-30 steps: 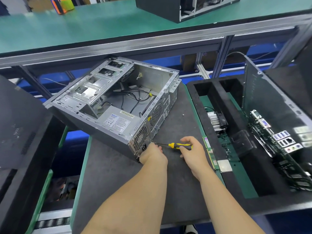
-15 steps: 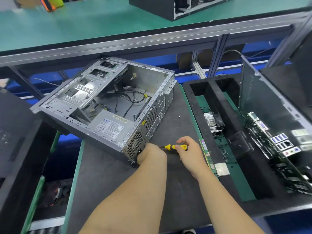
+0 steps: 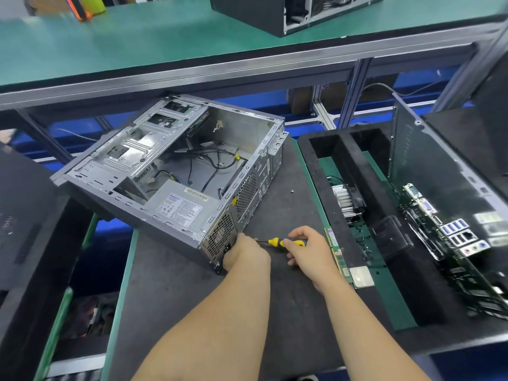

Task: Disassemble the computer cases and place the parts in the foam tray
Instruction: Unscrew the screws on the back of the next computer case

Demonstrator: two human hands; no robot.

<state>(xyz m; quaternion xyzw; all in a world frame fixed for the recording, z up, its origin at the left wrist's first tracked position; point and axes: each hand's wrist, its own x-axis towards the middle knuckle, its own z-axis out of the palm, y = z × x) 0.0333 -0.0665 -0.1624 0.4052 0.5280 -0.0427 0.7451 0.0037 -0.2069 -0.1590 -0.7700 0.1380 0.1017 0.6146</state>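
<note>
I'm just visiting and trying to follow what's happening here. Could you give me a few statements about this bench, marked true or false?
1. The right hand holds a yellow-handled screwdriver. True.
2. The screwdriver points toward the foam tray. False: its shaft points left, at the rear of the computer case.
3. The left hand rests at the case's rear corner, beside the power supply. True.
4. The foam tray holds nothing. False: a heatsink and a motherboard sit in it.
5. A loose screw lies on the mat. True.

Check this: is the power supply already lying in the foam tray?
No: the power supply sits inside the computer case, while the right hand holds a screwdriver at its rear corner.
</note>
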